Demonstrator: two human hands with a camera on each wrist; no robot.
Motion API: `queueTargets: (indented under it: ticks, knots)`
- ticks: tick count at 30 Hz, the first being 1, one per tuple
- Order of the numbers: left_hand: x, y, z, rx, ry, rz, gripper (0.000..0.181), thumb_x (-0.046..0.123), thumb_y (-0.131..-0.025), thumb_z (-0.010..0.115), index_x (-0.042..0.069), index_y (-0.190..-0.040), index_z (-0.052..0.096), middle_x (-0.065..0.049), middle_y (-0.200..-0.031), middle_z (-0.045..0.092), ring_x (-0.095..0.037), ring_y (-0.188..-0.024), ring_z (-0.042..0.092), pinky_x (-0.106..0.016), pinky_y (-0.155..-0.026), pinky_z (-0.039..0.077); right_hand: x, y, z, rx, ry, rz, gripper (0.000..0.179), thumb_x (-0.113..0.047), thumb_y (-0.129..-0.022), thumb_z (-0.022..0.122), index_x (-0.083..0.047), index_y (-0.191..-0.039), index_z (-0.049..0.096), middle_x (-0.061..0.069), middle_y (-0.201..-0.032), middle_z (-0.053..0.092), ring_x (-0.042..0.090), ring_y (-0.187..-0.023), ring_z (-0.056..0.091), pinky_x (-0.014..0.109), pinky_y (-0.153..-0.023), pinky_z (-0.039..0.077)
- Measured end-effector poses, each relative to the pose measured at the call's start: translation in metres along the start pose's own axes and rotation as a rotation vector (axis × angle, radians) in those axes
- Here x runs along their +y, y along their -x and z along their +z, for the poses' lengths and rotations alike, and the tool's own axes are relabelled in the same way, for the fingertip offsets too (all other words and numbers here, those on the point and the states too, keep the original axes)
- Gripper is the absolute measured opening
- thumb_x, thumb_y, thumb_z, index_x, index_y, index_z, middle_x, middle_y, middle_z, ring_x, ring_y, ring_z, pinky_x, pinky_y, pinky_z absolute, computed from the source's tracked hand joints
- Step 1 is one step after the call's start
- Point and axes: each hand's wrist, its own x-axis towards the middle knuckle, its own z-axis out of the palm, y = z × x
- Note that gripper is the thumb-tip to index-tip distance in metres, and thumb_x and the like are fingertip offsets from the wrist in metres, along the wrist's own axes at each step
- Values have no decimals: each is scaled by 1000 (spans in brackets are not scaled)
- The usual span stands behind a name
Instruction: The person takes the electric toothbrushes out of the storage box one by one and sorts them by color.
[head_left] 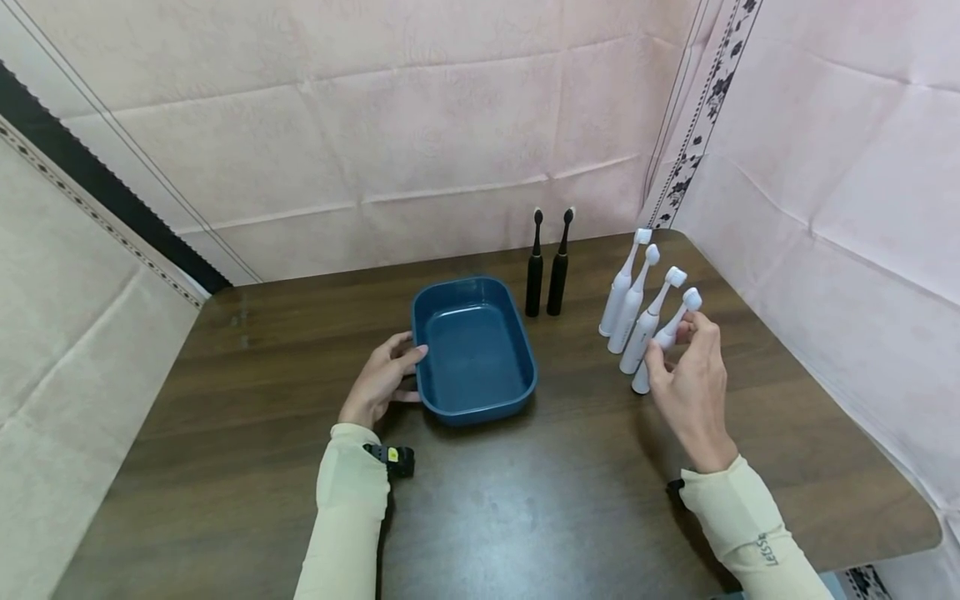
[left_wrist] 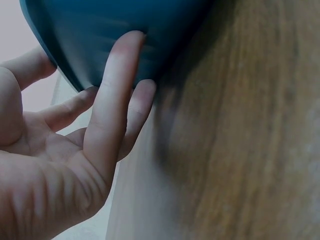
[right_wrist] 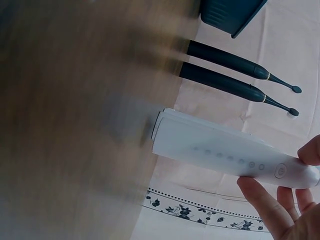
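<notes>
A blue plastic basin point(head_left: 477, 412) rests on the table. My left hand point(head_left: 380, 377) holds its left side, thumb over the rim and fingers against the outer wall point(left_wrist: 75, 30). At the right, my right hand point(head_left: 693, 379) pinches the upper handle of the nearest white electric toothbrush point(right_wrist: 215, 147) between thumb and fingers. It stands nearly upright with its capped head point(head_left: 692, 299) above the hand; whether its base touches the table I cannot tell. Several more white electric toothbrushes point(head_left: 641, 340) stand in a row just behind it.
Two black electric toothbrushes point(head_left: 534, 283) stand upright behind the basin's right side. The brown wooden table point(head_left: 247, 433) is bordered by pale cloth point(head_left: 450, 150) at the back and a patterned cloth strip point(head_left: 693, 133) at the right corner.
</notes>
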Motion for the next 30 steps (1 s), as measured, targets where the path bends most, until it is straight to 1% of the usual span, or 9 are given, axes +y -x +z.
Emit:
queueTargets:
  ticks: [6, 11, 18, 24, 27, 30]
  knots:
    - [1, 1, 0, -3, 2, -1, 59, 38, -94, 54, 21, -145, 30, -7, -138, 42, -33, -120, 52, -46, -74, 58, 1, 0, -1, -9, 8, 12, 52, -10, -84, 63, -2, -127, 36, 20, -99, 52, 26, -88, 57, -3, -62, 32]
    - [1, 1, 0, -5, 6, -2, 64, 42, -91, 58, 22, -145, 30, -7, -137, 42, -32, -120, 52, -45, -74, 58, 2, 0, 0, -17, 21, 11, 52, -9, -84, 63, -2, -128, 36, 20, -100, 51, 26, -88, 56, 4, -61, 34]
    - [2, 0, 0, -3, 6, 2, 60, 38, -93, 55, 22, -145, 30, -7, -138, 42, -32, -120, 52, -46, -74, 58, 2, 0, 0, -25, 35, -1, 52, -9, -84, 63, -2, -127, 36, 20, -100, 50, 27, -87, 55, 12, -61, 35]
    - [2, 1, 0, -7, 12, 13, 59, 38, -93, 56, 23, -144, 31, -7, -137, 42, -33, -120, 52, -46, -74, 58, 2, 0, 0, -33, 44, -12, 52, -9, -82, 65, -1, -126, 38, 21, -102, 49, 28, -84, 55, 16, -59, 36]
    - [1, 1, 0, -6, 12, 12, 55, 36, -94, 54, 23, -143, 32, -7, -136, 43, -33, -120, 52, -46, -73, 58, 2, 0, 0, -37, 50, -9, 52, -8, -81, 66, 0, -125, 39, 21, -102, 49, 29, -81, 55, 19, -59, 36]
    - [1, 1, 0, -8, 16, 10, 56, 36, -94, 54, 23, -143, 32, -7, -136, 43, -33, -120, 52, -46, -73, 58, 3, 1, 1, -47, 59, 2, 53, -7, -81, 67, 1, -125, 38, 21, -102, 49, 30, -81, 54, 22, -59, 36]
